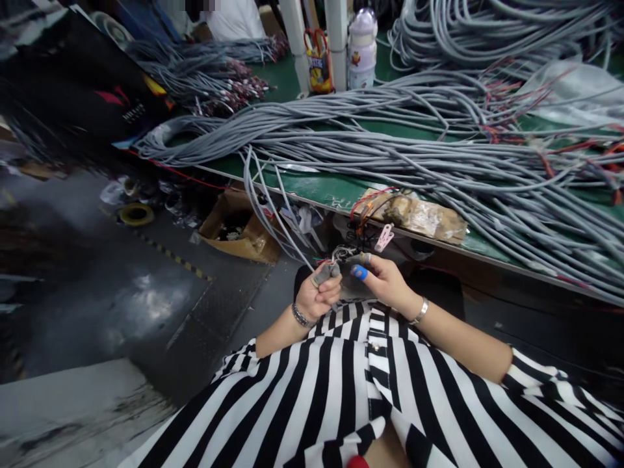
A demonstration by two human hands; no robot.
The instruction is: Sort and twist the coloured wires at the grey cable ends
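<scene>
My left hand is closed in a pinch on the end of a grey cable, with finger covers on its fingertips. Thin coloured wires and pale strands fan out above that pinch. Close by on the right, my right hand has a blue cover on the thumb and a grey cover on the index finger. Its thumb and index finger look slightly apart beside the strands, and its other fingers are mostly hidden. The held cable hangs down from the bundle on the bench.
Grey cables with stripped red ends cover the green bench. A taped cardboard piece lies at its edge, near a pink clip. Behind stand a bottle and a snack bag. An open carton sits below, left.
</scene>
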